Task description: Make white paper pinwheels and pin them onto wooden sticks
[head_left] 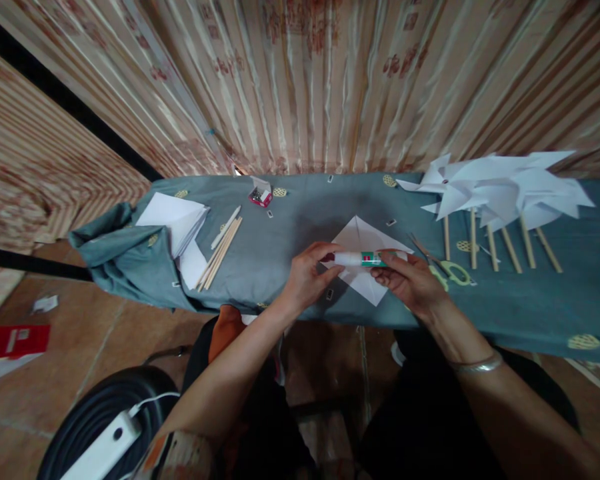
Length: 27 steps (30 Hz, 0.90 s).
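Observation:
Between my two hands is a glue stick (354, 259), lying level, with a white body, a green label and a dark end on the left. My left hand (311, 275) pinches the dark end between thumb and fingers. Around the labelled end, the fingers of my right hand (414, 279) are closed. Beneath the glue stick, a square sheet of white paper (367, 288) with cut or crease lines lies on the cloth-covered table (260, 280), partly hidden by the hands. Just right of my right hand rest scissors (455, 273) with pale green handles.
White paper pinwheels (505, 183) on wooden sticks lie in a heap at the right. Left on the table are folded white paper (173, 215), loose wooden sticks (223, 255), a white pen-like object (226, 228) and a small open box (261, 195). A curtain (300, 87) hangs behind.

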Each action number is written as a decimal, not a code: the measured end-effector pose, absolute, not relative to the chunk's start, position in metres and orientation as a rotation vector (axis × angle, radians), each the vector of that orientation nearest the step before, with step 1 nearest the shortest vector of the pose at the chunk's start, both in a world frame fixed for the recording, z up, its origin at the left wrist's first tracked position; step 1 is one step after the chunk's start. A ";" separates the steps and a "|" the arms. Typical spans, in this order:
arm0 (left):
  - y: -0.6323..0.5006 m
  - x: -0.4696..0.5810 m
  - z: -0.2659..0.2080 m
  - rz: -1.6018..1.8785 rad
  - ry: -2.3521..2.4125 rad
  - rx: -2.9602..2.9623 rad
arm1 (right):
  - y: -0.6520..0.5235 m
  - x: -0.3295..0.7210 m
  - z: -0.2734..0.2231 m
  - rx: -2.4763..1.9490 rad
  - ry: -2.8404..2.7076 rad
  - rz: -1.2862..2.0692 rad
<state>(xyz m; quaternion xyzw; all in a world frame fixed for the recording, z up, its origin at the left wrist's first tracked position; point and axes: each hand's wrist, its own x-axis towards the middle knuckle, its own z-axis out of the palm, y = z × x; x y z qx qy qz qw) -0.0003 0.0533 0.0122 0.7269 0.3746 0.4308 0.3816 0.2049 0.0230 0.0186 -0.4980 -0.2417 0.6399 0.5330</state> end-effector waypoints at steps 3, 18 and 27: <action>0.053 0.000 0.013 1.104 0.934 1.880 | 0.023 0.205 0.017 -1.193 -0.609 1.515; 0.040 -0.006 0.014 1.073 0.942 1.866 | 0.015 0.189 0.023 -1.184 -0.697 1.617; 0.052 -0.036 0.000 1.083 1.186 1.594 | 0.013 0.224 0.015 -1.538 -1.362 0.909</action>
